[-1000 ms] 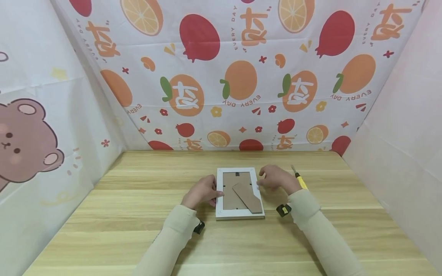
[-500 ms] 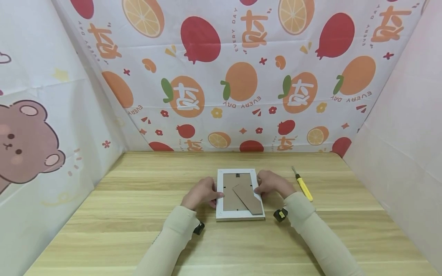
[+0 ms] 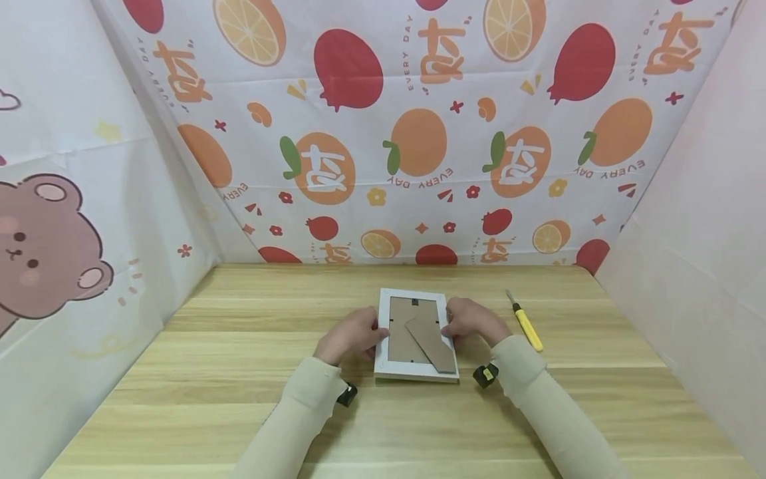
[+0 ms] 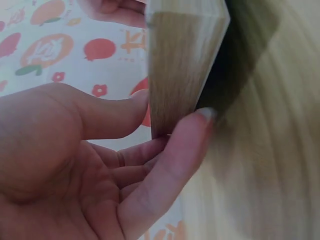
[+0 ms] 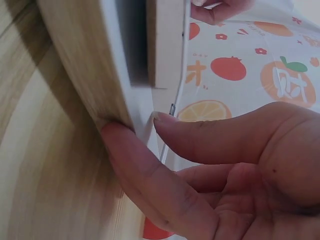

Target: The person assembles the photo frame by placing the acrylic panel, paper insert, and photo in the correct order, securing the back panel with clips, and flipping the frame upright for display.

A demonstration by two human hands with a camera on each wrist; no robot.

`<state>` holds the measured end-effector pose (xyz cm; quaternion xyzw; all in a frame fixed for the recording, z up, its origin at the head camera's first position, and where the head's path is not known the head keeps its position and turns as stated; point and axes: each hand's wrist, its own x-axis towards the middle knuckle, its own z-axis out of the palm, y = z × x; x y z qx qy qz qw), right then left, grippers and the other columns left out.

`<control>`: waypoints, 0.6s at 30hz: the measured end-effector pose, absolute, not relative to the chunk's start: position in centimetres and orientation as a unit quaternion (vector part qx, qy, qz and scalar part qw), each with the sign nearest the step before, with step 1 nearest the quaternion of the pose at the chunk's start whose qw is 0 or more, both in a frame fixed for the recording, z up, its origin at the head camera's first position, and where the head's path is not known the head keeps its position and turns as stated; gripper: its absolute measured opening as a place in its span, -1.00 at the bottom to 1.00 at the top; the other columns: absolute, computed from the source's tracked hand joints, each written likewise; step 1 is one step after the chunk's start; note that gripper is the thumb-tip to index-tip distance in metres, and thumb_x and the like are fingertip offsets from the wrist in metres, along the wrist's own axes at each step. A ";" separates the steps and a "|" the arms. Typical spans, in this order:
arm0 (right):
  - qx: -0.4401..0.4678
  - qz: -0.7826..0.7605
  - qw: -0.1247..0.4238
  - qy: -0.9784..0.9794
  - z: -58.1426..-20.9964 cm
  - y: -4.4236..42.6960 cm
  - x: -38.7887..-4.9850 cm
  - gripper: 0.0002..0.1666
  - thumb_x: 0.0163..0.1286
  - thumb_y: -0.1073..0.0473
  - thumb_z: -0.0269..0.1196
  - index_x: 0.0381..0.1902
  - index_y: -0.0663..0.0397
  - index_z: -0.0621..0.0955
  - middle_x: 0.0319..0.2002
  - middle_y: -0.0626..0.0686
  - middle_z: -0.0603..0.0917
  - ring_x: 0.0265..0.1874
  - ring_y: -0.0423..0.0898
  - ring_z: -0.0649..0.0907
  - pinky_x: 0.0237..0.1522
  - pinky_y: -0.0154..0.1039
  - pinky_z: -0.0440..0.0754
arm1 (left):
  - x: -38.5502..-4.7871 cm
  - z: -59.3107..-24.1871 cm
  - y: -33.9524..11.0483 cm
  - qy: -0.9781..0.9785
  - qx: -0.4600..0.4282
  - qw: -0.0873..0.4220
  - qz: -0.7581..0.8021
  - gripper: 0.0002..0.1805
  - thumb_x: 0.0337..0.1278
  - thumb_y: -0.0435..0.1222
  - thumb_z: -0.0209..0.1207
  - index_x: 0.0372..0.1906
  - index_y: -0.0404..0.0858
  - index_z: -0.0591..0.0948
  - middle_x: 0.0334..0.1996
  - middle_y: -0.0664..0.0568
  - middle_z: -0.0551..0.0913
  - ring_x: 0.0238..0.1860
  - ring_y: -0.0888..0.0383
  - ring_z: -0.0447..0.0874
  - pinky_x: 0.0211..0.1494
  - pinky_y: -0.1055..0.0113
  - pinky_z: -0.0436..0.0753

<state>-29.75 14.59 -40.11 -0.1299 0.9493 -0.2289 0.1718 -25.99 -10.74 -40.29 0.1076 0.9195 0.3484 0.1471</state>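
A white photo frame [image 3: 397,368] is face down in the head view, with its brown backing board showing. A brown stand leg [image 3: 433,344] lies slantwise across that board, and small dark clips sit around its edges. My left hand [image 3: 353,334] pinches the frame's left side, thumb on top. On the opposite side my right hand [image 3: 474,319] grips the border, thumb also on top. Both wrist views show fingertips under the frame's wood-grained edge [image 4: 177,65], which stands off the table there. The front of the frame is hidden.
A yellow-handled screwdriver [image 3: 526,327] lies on the wooden table [image 3: 269,299], right of my right hand. A fruit-printed cloth [image 3: 413,80] hangs behind the table. White cloth walls close off both sides.
My right hand has come in from beside the frame and taken hold of its right side. The frame has since turned slightly, its far end shifting right. The left hand keeps its grip.
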 end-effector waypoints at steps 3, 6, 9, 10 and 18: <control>-0.130 -0.226 0.172 0.950 -40.1 14.7 -29.9 -0.79 0.33 0.28 0.40 -0.20 0.28 0.59 -0.35 0.12 0.71 -0.44 -0.08 0.71 -0.29 -0.28 0.68 | -26.1 -39.9 -10.7 0.908 0.132 0.152 0.367 -0.84 0.50 -0.35 0.14 -0.05 -0.40 0.49 -0.31 -0.15 0.66 -0.46 0.05 0.73 -0.40 0.17 0.81; -0.129 -0.229 0.177 0.948 -40.1 14.8 -30.0 -0.79 0.35 0.28 0.38 -0.17 0.29 0.59 -0.32 0.13 0.71 -0.41 -0.07 0.71 -0.27 -0.27 0.70 | -26.2 -39.4 -10.8 0.892 0.153 0.162 0.394 -0.78 0.51 -0.37 0.11 0.04 -0.42 0.39 -0.24 -0.22 0.64 -0.46 0.02 0.74 -0.40 0.10 0.82; -0.123 -0.247 0.183 0.944 -40.2 15.1 -30.2 -0.79 0.37 0.30 0.36 -0.15 0.32 0.57 -0.28 0.16 0.71 -0.38 -0.05 0.72 -0.24 -0.24 0.73 | -26.3 -38.8 -10.7 0.874 0.166 0.170 0.423 -0.71 0.49 -0.39 0.11 0.09 -0.44 0.31 -0.16 -0.29 0.64 -0.45 -0.02 0.75 -0.40 0.05 0.83; -0.119 -0.256 0.186 0.941 -40.2 15.1 -30.2 -0.79 0.38 0.31 0.35 -0.15 0.32 0.56 -0.27 0.16 0.71 -0.38 -0.05 0.73 -0.23 -0.24 0.74 | -26.3 -38.7 -10.7 0.869 0.165 0.169 0.434 -0.68 0.48 -0.39 0.12 0.11 -0.44 0.29 -0.13 -0.30 0.63 -0.42 -0.02 0.76 -0.40 0.05 0.83; -0.113 -0.310 0.198 0.923 -40.7 15.2 -30.7 -0.81 0.45 0.29 0.29 -0.16 0.38 0.57 -0.34 0.17 0.73 -0.44 -0.07 0.77 -0.30 -0.25 0.78 | -25.9 -37.4 -9.9 0.843 0.158 0.099 0.504 -0.53 0.37 -0.41 0.21 0.25 -0.44 0.33 0.06 -0.36 0.52 -0.38 0.03 0.75 -0.46 0.11 0.82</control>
